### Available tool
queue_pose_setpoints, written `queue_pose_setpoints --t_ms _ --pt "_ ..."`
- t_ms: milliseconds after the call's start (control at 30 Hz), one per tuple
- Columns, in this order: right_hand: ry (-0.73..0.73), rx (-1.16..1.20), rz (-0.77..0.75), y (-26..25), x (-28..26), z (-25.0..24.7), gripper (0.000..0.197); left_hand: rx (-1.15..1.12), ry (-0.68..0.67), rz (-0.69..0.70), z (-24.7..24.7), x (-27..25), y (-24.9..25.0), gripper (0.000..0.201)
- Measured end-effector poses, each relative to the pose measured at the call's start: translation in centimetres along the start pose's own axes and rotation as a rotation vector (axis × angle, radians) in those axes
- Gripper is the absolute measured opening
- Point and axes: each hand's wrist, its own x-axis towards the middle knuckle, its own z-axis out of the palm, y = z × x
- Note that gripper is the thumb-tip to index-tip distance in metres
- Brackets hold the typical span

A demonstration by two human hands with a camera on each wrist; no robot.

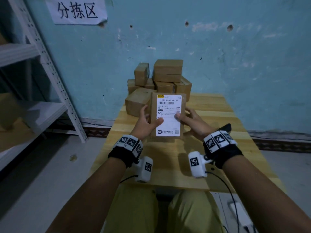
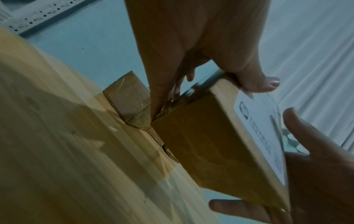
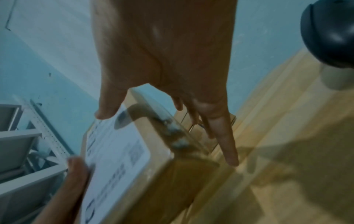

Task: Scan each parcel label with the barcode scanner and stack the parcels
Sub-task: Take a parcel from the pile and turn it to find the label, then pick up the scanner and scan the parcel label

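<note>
A cardboard parcel (image 1: 168, 115), flat and brown with a white printed label (image 1: 169, 115), is held above the wooden table (image 1: 218, 132) by the left hand (image 1: 145, 121) and right hand (image 1: 193, 122), thumbs pinching its face. Behind it, taped boxes (image 1: 161, 78) lie partly hidden; the label's small print is illegible.

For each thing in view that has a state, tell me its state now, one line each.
parcel: lifted above the table, label facing the person, held by both hands.
left hand: grips the parcel's left edge, thumb on the label.
right hand: holds the parcel's right edge, thumb on the label.
barcode scanner: on the table, not in use.
other parcels: piled against the wall.
</note>
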Motion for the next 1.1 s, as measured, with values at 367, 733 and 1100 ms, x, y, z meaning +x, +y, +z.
queue_pose_setpoints --t_ms 367,733,1100 --pt "0.012 0.032 -0.05 1.8 0.1 1.0 0.073 0.071 -0.114 -0.051 1.0 -0.1 -0.3 0.102" --pt "0.029 -0.006 -0.002 3.4 0.6 0.0 0.07 0.076 -0.18 -0.081 2.0 1.0 -1.8 0.104" --pt "0.247 -0.258 -0.026 3.8 -1.5 -0.3 0.074 0.077 -0.109 -0.045 2.5 0.6 -2.3 0.093"
